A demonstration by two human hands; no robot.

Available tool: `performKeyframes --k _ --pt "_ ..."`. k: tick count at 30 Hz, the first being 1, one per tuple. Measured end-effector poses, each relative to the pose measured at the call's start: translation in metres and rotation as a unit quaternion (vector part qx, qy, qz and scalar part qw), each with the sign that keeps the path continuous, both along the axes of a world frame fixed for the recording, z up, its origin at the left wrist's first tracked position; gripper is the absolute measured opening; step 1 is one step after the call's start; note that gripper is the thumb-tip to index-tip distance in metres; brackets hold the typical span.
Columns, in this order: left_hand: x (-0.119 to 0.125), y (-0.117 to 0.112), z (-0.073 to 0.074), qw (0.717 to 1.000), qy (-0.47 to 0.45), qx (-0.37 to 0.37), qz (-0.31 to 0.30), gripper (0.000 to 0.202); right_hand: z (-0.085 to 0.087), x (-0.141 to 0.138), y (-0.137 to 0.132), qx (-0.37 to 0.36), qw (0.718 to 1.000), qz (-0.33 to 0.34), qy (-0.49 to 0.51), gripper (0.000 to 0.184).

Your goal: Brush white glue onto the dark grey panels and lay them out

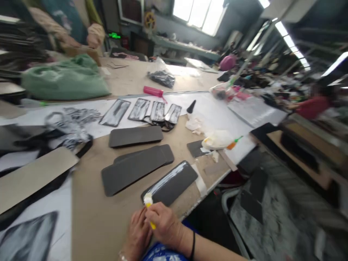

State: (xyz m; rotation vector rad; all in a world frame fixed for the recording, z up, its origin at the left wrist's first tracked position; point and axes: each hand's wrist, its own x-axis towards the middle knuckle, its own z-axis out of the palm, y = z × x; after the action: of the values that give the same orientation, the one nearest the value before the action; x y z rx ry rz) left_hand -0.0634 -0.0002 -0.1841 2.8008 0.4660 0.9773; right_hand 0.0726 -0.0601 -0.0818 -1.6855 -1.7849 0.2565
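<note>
In the head view, my right hand (165,222) is closed around the yellow handle of a small brush (148,200). White paste coats its bristles, which rest on the near end of a dark grey rectangular panel (174,186). A wet white streak runs along that panel's upper long side. My left hand (136,232) lies at the panel's near corner, close beside my right hand, with its fingers extended and nothing visible in it; its fingertips are partly hidden. More dark grey panels (136,168) lie just beyond, two of them overlapping and another (136,136) farther back.
White-smeared panels (115,112) lie on white paper at the back. A whitish bag or container with an orange-green tip (219,139) sits right. A green cloth bundle (65,78), pink tube (153,91) and black cone (191,106) are farther off. Another person's hands (94,38) hold a box.
</note>
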Motion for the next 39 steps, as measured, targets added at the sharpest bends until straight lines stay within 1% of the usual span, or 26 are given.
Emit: performKeyframes --k 2,3,4,5,7,9,11,13,16,17,19,23,25,27,28,30,32,33,35,37,39 --pt "-0.008 0.009 -0.017 0.999 -0.030 0.036 -0.012 0.021 -0.002 0.001 0.005 0.026 0.999 -0.036 0.024 0.016" --pt "-0.010 0.014 -0.024 0.998 -0.031 0.044 -0.011 0.023 -0.002 0.005 0.006 0.043 0.996 -0.061 0.042 0.017" --pt "-0.011 0.017 -0.027 0.999 -0.029 0.038 -0.002 0.024 -0.001 0.011 0.005 0.059 0.992 -0.092 0.064 0.019" --pt "-0.010 0.017 -0.025 0.999 -0.023 0.025 0.000 0.026 0.002 0.018 0.001 0.068 0.986 -0.129 0.087 0.020" --pt "-0.005 0.012 -0.014 1.000 -0.003 -0.017 -0.005 0.029 0.007 0.033 -0.012 0.071 0.966 -0.207 0.136 0.022" --pt "0.004 0.006 0.000 0.999 0.001 -0.042 -0.004 0.027 0.006 0.047 -0.026 0.041 0.947 -0.254 0.190 0.022" --pt "0.011 0.003 0.006 0.998 0.010 -0.063 -0.001 0.028 -0.001 0.054 -0.034 -0.005 0.926 -0.272 0.261 0.023" --pt "0.012 0.003 0.007 0.997 0.019 -0.078 0.004 0.031 -0.011 0.052 -0.037 -0.043 0.907 -0.272 0.319 0.026" --pt "0.008 0.002 0.005 0.996 0.025 -0.087 0.011 0.034 -0.022 0.054 -0.041 -0.058 0.888 -0.285 0.356 0.032" --pt "0.007 0.002 0.005 0.996 0.024 -0.086 0.011 0.035 -0.025 0.060 -0.043 -0.055 0.884 -0.300 0.356 0.034" --pt "0.006 0.001 0.006 0.996 0.022 -0.082 0.007 0.034 -0.028 0.082 -0.049 -0.043 0.875 -0.343 0.341 0.037" --pt "0.007 0.001 0.008 0.997 0.024 -0.078 -0.001 0.034 -0.026 0.147 -0.064 -0.016 0.863 -0.438 0.250 0.045" --pt "0.008 0.001 0.009 0.997 0.028 -0.073 0.003 0.034 -0.022 0.172 -0.068 0.002 0.871 -0.454 0.188 0.044" --pt "0.008 0.000 0.008 0.997 0.030 -0.065 0.006 0.034 -0.018 0.182 -0.069 0.028 0.891 -0.440 0.110 0.039" --pt "0.008 0.000 0.008 0.998 0.029 -0.061 0.006 0.034 -0.016 0.182 -0.069 0.040 0.902 -0.423 0.071 0.036" --pt "0.008 0.000 0.007 0.998 0.025 -0.056 0.005 0.033 -0.014 0.169 -0.067 0.049 0.928 -0.369 0.020 0.029" --pt "0.008 0.000 0.006 0.998 0.020 -0.055 0.002 0.032 -0.012 0.144 -0.065 0.040 0.953 -0.300 0.023 0.023" --pt "0.008 0.000 0.006 0.998 0.020 -0.056 0.000 0.032 -0.011 0.128 -0.063 0.037 0.961 -0.270 0.040 0.021" --pt "0.008 0.000 0.006 0.998 0.021 -0.062 -0.001 0.033 -0.006 0.096 -0.059 0.039 0.970 -0.224 0.090 0.019" --pt "0.008 0.000 0.006 0.997 0.024 -0.069 0.000 0.033 -0.001 0.069 -0.056 0.041 0.968 -0.195 0.156 0.018" --pt "0.007 0.001 0.006 0.997 0.024 -0.074 0.000 0.033 -0.001 0.052 -0.054 0.016 0.959 -0.178 0.220 0.016"
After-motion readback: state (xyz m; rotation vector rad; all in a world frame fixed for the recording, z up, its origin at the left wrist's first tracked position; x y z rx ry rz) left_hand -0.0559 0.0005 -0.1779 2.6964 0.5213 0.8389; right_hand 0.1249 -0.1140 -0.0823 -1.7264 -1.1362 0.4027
